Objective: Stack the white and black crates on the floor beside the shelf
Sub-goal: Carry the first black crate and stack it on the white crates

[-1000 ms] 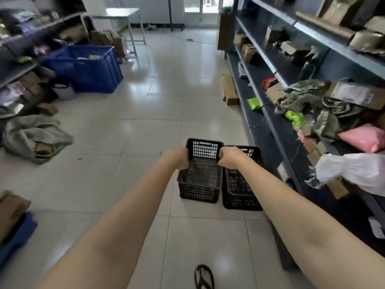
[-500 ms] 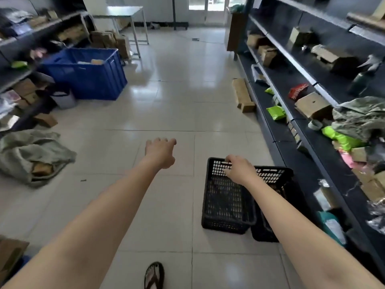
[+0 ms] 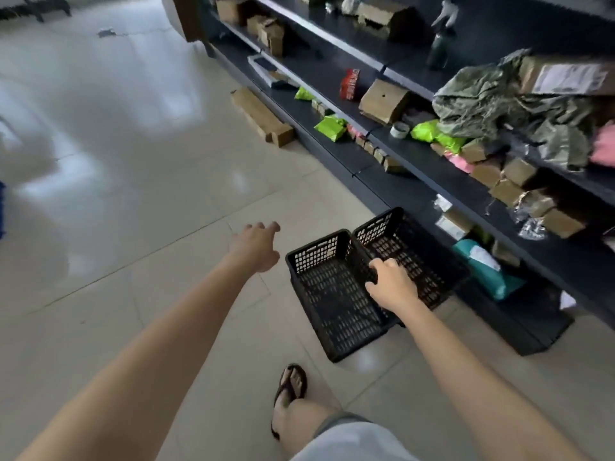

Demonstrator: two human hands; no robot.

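Two black crates are spotted on the tiled floor (image 3: 133,194), side by side and touching, right at the foot of the dark shelf (image 3: 404,191). The inner crate (image 3: 416,257) is tucked against the shelf's bottom level, and the outer crate (image 3: 332,314) is parked just past it, on the side away from the shelf. Both are stood upright, open side up.

The right hand (image 3: 389,284) is clamped on the outer crate's shelf-side rim, fingers curled over it where the two crates meet. The left hand (image 3: 254,247) is held in the air further out from the shelf, fingers loosely spread, nothing gripped.

One sandalled foot (image 3: 289,390) is planted on the floor, out from the shelf. On the shelf itself, one red packet (image 3: 349,84) and one tape roll (image 3: 399,129) can be counted, and one long cardboard box (image 3: 258,116) is laid on the floor along the shelf's base.
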